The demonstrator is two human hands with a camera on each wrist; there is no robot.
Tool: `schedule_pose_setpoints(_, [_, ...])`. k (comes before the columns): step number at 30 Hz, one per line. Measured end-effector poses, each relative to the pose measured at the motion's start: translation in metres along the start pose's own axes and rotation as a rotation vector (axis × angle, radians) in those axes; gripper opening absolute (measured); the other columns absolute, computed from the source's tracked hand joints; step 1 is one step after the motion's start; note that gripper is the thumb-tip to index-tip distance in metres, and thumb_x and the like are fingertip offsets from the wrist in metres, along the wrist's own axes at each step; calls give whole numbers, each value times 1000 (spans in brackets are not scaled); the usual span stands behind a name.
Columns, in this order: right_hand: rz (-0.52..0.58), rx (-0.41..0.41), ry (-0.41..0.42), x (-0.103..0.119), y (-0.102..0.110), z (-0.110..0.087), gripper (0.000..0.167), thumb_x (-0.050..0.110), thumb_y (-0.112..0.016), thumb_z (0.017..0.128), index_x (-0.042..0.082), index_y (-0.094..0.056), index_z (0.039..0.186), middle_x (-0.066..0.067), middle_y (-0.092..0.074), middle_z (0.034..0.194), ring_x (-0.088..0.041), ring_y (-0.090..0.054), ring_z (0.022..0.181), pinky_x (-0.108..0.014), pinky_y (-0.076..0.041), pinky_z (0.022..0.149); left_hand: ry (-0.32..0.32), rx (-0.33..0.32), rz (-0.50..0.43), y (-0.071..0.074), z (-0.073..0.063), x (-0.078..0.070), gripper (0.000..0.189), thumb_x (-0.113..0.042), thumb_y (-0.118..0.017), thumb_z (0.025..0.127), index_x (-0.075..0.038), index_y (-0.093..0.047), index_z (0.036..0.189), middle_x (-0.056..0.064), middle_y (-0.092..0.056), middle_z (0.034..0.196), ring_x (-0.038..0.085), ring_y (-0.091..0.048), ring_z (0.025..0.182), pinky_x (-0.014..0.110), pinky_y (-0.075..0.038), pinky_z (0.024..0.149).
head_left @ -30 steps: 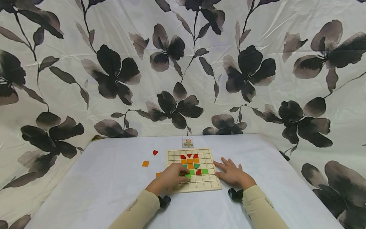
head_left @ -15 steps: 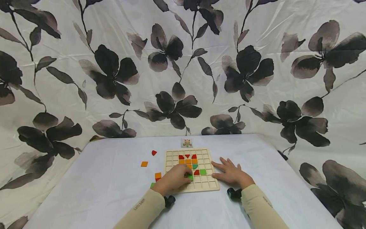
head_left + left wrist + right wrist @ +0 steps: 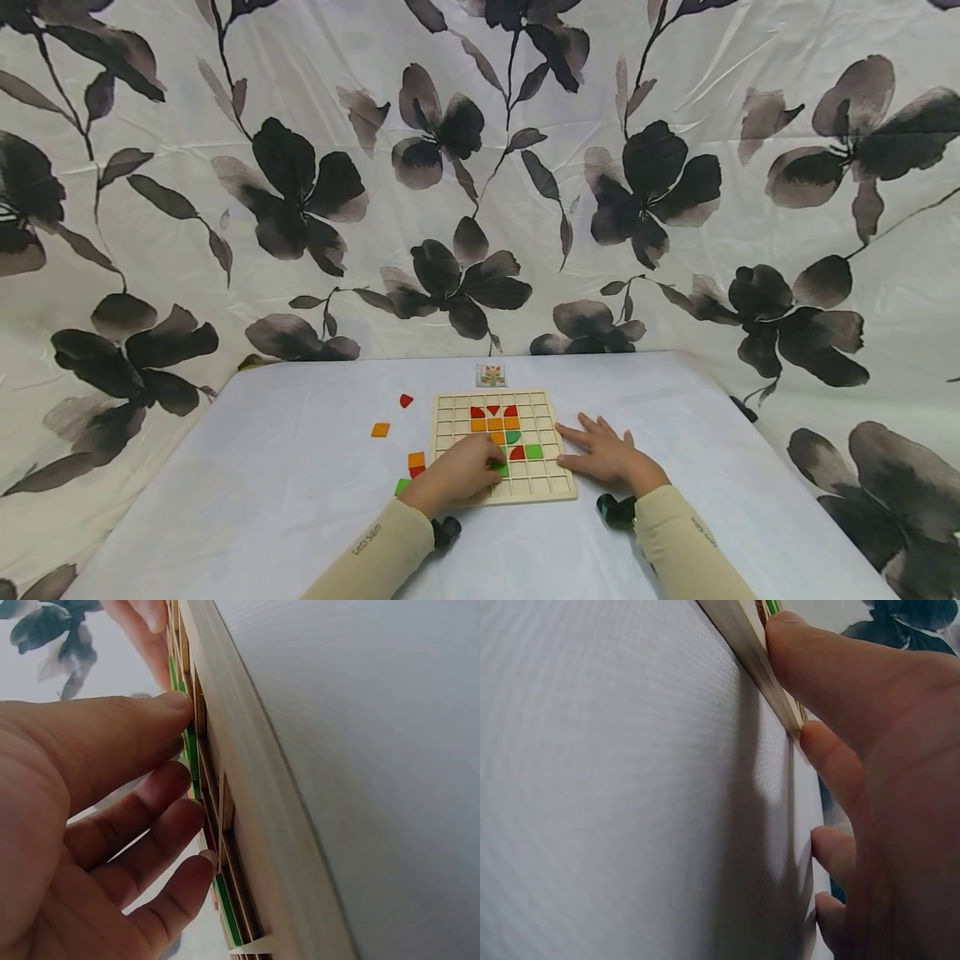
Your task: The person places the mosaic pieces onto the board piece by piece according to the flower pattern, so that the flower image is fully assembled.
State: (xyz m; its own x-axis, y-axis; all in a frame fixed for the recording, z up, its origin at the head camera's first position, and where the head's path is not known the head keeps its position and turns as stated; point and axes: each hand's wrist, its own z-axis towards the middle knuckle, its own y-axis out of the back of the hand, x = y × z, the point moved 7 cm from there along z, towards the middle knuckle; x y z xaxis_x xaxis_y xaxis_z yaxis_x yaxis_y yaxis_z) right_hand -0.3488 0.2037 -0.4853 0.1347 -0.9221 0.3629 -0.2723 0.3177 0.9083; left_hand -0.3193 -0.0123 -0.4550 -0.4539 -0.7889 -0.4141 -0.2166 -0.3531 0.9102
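A light wooden grid board [image 3: 525,487] lies on the white table, with red, orange and green tiles in its cells. My left hand [image 3: 467,468] bends over the lower middle of the board. Its thumb and index finger pinch a green square tile [image 3: 502,471] down at a cell; in the left wrist view the green tile [image 3: 191,754] lies right under the thumb tip. The left hand covers the cells to the left. With fingers spread, my right hand [image 3: 609,457] rests at the board's right edge, thumb and index finger [image 3: 825,754] touching its rim.
Left of the board lie loose tiles: a red rounded one [image 3: 406,401], an orange square [image 3: 380,430], another orange square [image 3: 416,459] beside a red piece [image 3: 417,472], and a green one [image 3: 402,486]. A small pattern card [image 3: 491,375] lies behind the board.
My left hand has moved slightly right and lowered the green tile from over the board down to a cell. The loose tiles at its left show more now. My right hand stays in place.
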Motion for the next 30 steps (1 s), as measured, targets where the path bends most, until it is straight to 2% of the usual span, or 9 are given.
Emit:
schedule_pose_setpoints(6, [7,-3,4,-1,-1,0,70,67,-53,86,34,-40,147,-14,-20,161,-46,-10,147,-77,-3,106,4,21,60,-2,-3,-5,30,-30,-77,82,-15,-74,108,-6,-59,91,10,-48,83,25,-47,79])
schedule_pose_setpoints(11, [6,-7,6,-2,-1,0,70,67,-52,87,34,-40,147,-14,-20,161,-46,-11,147,-77,-3,106,-12,15,104,-1,-3,-6,27,-28,-75,84,-16,-74,108,-7,-59,91,10,-47,83,24,-47,79])
schedule_pose_setpoints(15, [16,-2,2,-2,-1,0,70,66,-53,87,35,-39,147,-13,-20,161,-46,-10,147,-77,-3,107,-15,11,53,1,-5,-1,26,-27,-72,86,-16,-73,110,-7,-61,96,9,-50,87,27,-49,84])
schedule_pose_setpoints(20, [2,-1,1,0,-1,1,67,65,-50,89,36,-37,148,-13,-19,162,-45,-9,148,-76,-2,107,15,-18,-52,20,-12,18,25,-24,-67,90,-12,-71,112,-2,-63,105,14,-55,96,36,-49,93])
schedule_pose_setpoints(26, [-4,-1,-9,0,0,3,65,64,-48,90,37,-37,148,-12,-18,162,-44,-9,148,-76,-1,107,107,-72,-34,47,-20,55,23,-18,-66,91,-9,-71,112,2,-64,102,18,-57,93,39,-51,87])
schedule_pose_setpoints(30, [-5,1,-11,-1,-2,2,65,64,-48,90,37,-36,148,-12,-18,162,-44,-9,148,-76,-1,107,199,-61,-24,57,-27,80,22,-14,-64,91,-9,-70,112,2,-63,100,17,-55,90,39,-51,86])
